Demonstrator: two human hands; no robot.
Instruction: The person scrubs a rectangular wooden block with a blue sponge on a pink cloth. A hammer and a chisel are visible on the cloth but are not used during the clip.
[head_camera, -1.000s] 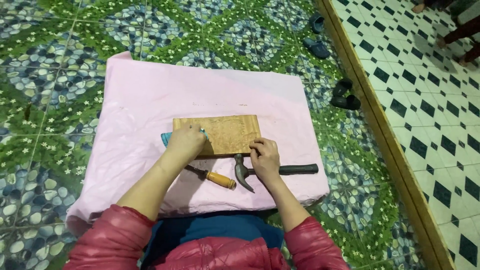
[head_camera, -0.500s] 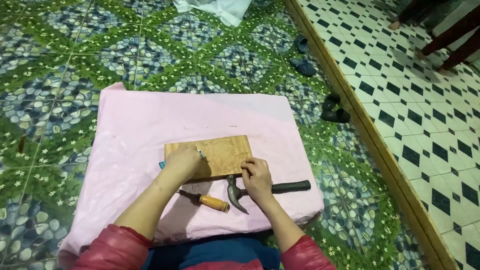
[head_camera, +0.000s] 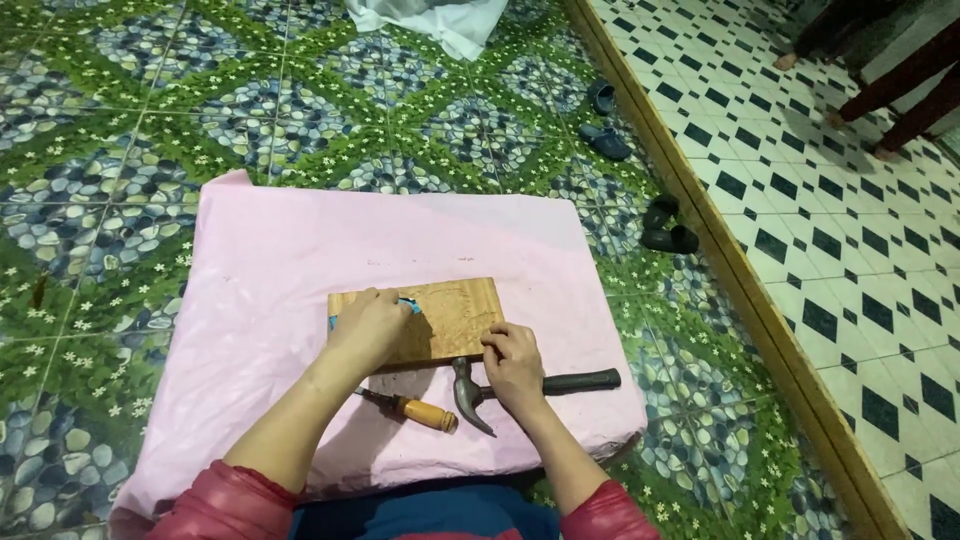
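Wooden board (head_camera: 450, 318) under both hands, left fingers (head_camera: 385, 305) pinching half-hidden blue tool (head_camera: 408, 300).

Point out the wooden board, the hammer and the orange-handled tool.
wooden board (head_camera: 455, 315), head view, bare top face.
hammer (head_camera: 580, 381), head view, dark handle.
orange-handled tool (head_camera: 428, 413), head view, orange handle.

Packages, labels, signs, screens: none were visible in the head view at this moment.
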